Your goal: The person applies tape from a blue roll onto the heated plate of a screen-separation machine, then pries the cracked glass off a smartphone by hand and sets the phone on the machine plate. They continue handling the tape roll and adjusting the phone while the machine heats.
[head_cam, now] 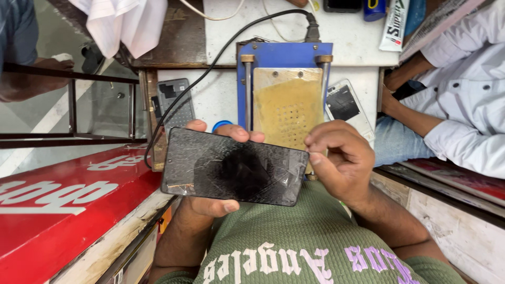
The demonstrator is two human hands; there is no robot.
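Cracked black phone (234,173) gripped by both hands, left (210,202) and right (336,163), above blue separator machine (286,100).

I counted three phones: one cracked black phone (234,172) in the hands, one opened grey phone (175,102) lying on the surface, and one white phone (348,107) beside the heating plate. There was one blue heating plate machine (286,94), one black cable (221,52), and one white cloth (126,23).

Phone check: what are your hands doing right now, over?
Left hand holds cracked black phone flat. Right hand pinches its right edge. Blue heating plate machine behind, nothing between.
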